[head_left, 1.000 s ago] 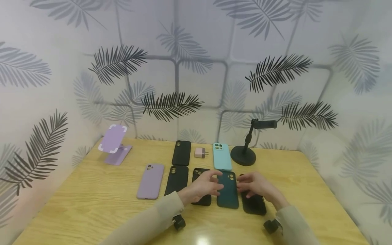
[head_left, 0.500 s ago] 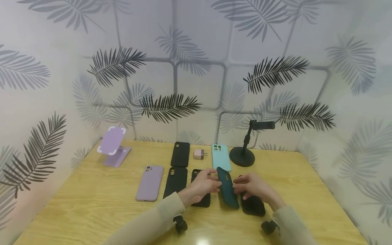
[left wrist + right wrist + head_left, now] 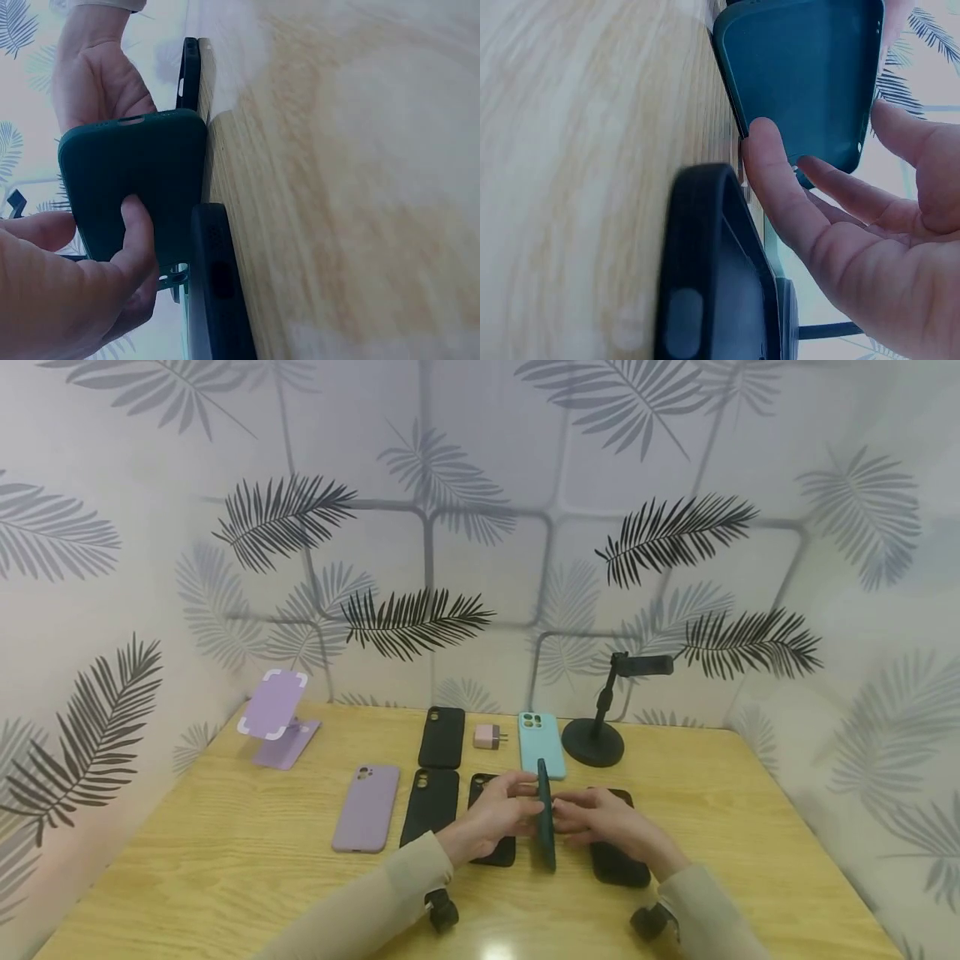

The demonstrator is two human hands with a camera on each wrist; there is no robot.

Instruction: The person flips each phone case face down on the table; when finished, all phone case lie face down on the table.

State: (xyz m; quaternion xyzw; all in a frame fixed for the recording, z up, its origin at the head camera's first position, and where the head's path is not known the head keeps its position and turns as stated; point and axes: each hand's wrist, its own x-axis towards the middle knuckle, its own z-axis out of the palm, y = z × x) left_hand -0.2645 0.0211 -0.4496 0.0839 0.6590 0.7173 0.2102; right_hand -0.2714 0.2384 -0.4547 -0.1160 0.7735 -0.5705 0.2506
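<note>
A dark teal phone case (image 3: 546, 827) stands on its long edge on the wooden table (image 3: 225, 877), between my two hands. My left hand (image 3: 504, 814) pinches it from the left. In the left wrist view the left hand (image 3: 90, 277) has its thumb on the teal case's (image 3: 135, 180) outer back. My right hand (image 3: 596, 822) touches the case from the right with straight fingers. In the right wrist view those fingertips (image 3: 761, 142) meet the edge of the case's hollow side (image 3: 802, 67). Black cases lie under each hand, one on the left (image 3: 491, 852) and one on the right (image 3: 621, 864).
A purple case (image 3: 366, 807) and two more black cases (image 3: 431, 806) (image 3: 442, 737) lie to the left. Behind are a pink charger (image 3: 489, 736), a light teal case (image 3: 542, 743), a black phone stand (image 3: 598, 731) and a purple stand (image 3: 276, 717). Walls enclose the table on three sides.
The dark teal case lay flat a second ago. Both hands tipped it up, and it now stands on its edge. The black case on the right is more exposed.
</note>
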